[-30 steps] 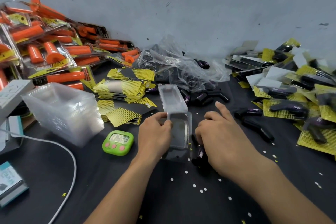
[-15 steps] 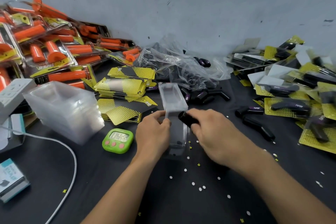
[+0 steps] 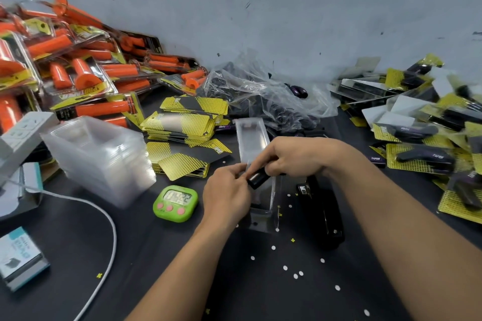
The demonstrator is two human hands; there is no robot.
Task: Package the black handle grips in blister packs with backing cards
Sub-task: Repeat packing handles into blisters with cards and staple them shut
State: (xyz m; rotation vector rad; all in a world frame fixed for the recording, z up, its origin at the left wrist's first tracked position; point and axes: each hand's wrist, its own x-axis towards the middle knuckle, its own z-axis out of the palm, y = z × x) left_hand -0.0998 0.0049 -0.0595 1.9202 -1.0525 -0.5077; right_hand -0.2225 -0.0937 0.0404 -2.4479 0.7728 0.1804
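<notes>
A second ago my right hand (image 3: 294, 159) was low on the bench at frame centre, reaching for a grip. Now it is clamped on a black grip (image 3: 257, 178), tilted over the open blister (image 3: 262, 212). My left hand (image 3: 227, 195) pinches the blister's left edge. The stapler (image 3: 324, 214) it hid now shows. I judge seating the grip comes next, then the card.

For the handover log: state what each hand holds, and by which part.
Right hand grips a black handle grip around its upper part; the lower end sticks out. Left hand holds the clear blister pack at its left rim.
</notes>
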